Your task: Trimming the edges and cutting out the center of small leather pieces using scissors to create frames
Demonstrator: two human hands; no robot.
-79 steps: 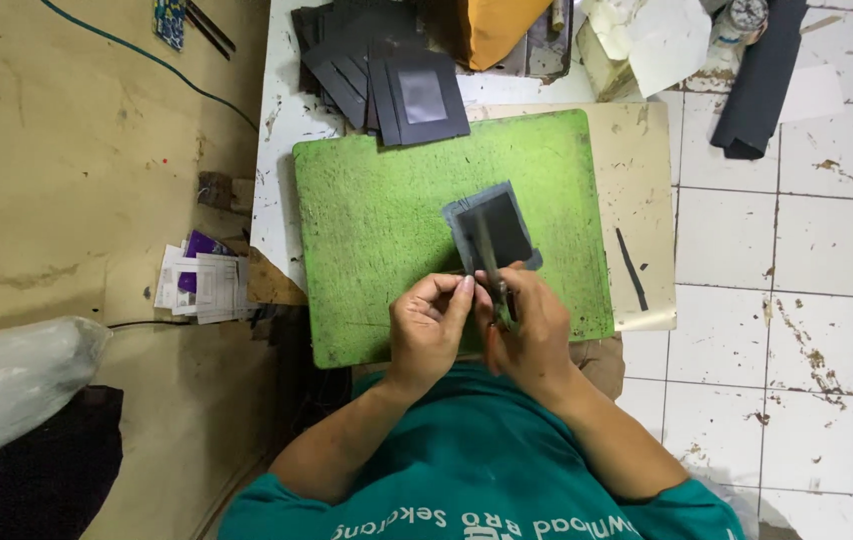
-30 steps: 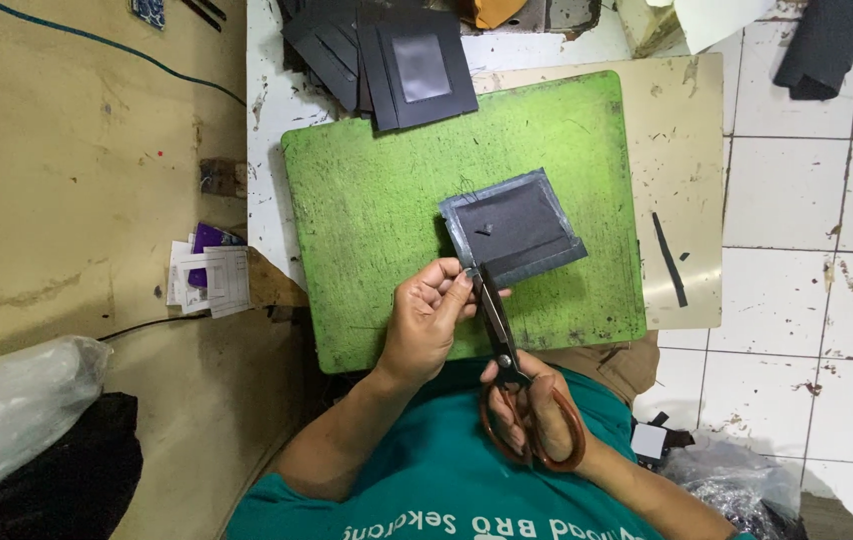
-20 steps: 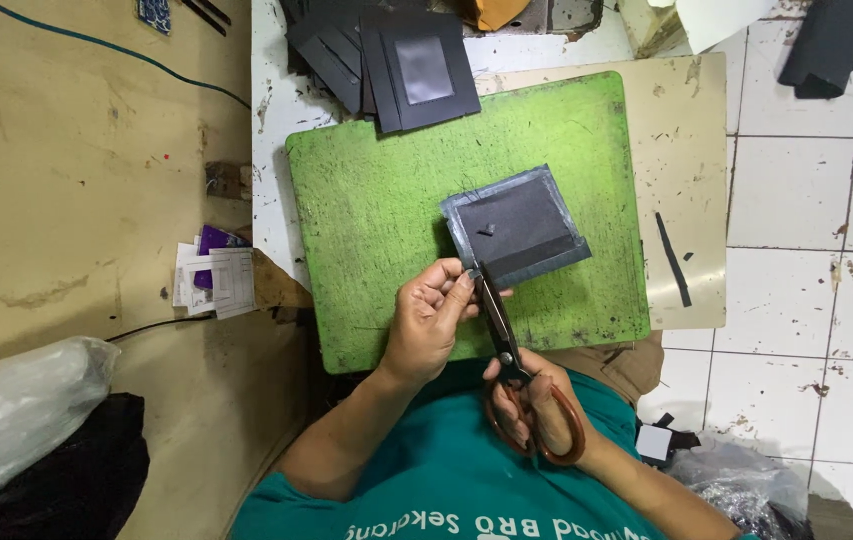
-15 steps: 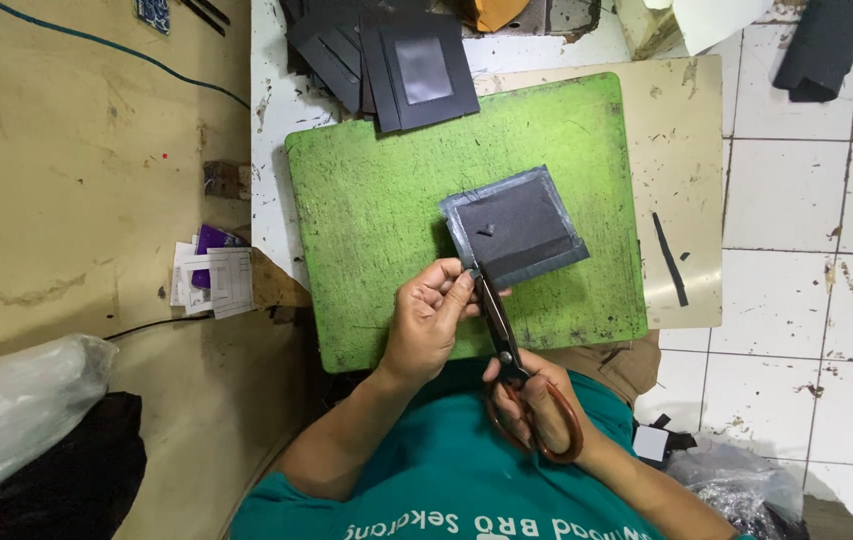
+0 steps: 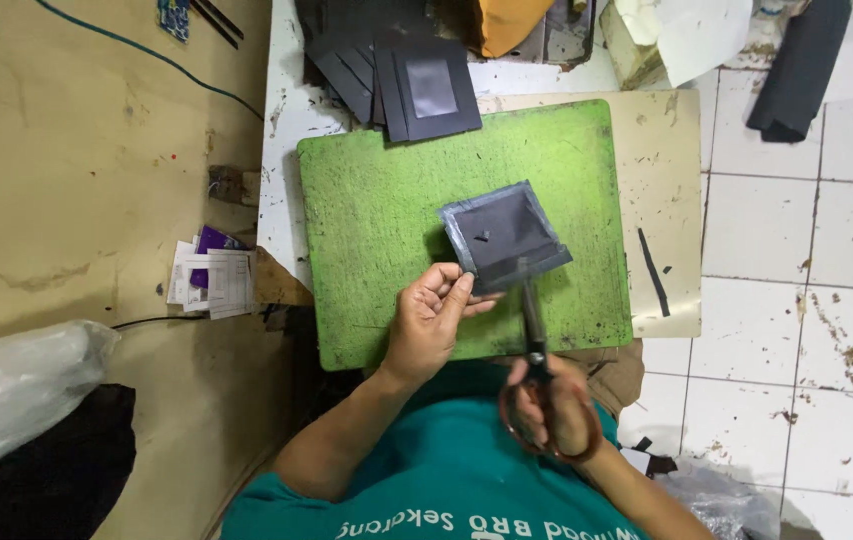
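We're mid-trim: left hand [image 5: 430, 322] pinches the near-left corner of the dark panel [image 5: 503, 235], held just above the green mat [image 5: 377, 200]. Right hand [image 5: 554, 405] has its grip clenched through the scissor [image 5: 535, 345] handles, close to our chest. Blades point away from us and meet the panel's near edge; they look nearly closed, a cut along that edge seems underway.

Our read on the next move: keep the blades tracking close to the panel's pale border, with the left grip holding the panel taut and flat so the edge doesn't wander. The left fingers sit just beside the blade line, so they need to stay clear.

Hard to see:
- blade tips are lost against the dark panel, so we can't tell how far the cut runs
- right fingers are mostly hidden inside the handles
- panel material unclear: leather or synthetic, can't say
- small mark on the panel face, too small to read
- stack of similar dark pieces [image 5: 402, 75] at the mat's far edge is cut off by the frame top
- thin dark strip [image 5: 653, 272] on the beige board [image 5: 669, 180], right of the mat: offcut or tool, can't tell
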